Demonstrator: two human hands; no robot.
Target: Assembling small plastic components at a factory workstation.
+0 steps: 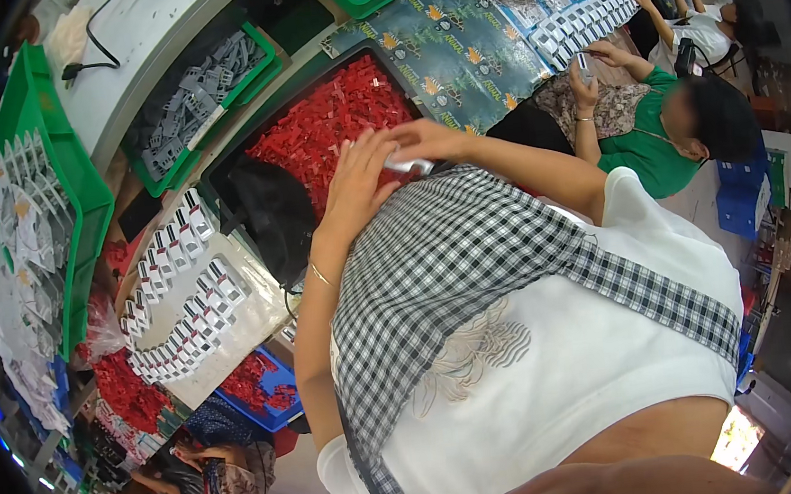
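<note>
My left hand [358, 186], with a thin bracelet at the wrist, and my right hand [431, 137] meet over the edge of a black tray [233, 163] filled with small red plastic parts [336, 119]. Between the fingers of both hands is a small white part [409, 164], mostly covered by them. A checked scarf [445, 271] hangs over my white shirt below the hands. To the left of my left forearm, rows of white-and-red assembled pieces [181, 296] lie on a pale sheet.
A green crate of grey parts [199, 90] and a green crate of white bagged pieces [31, 215] stand to the left. A blue bin with red parts [261, 384] sits lower left. A person in green [652, 141] works at the right; another person [218, 478] sits at the bottom left.
</note>
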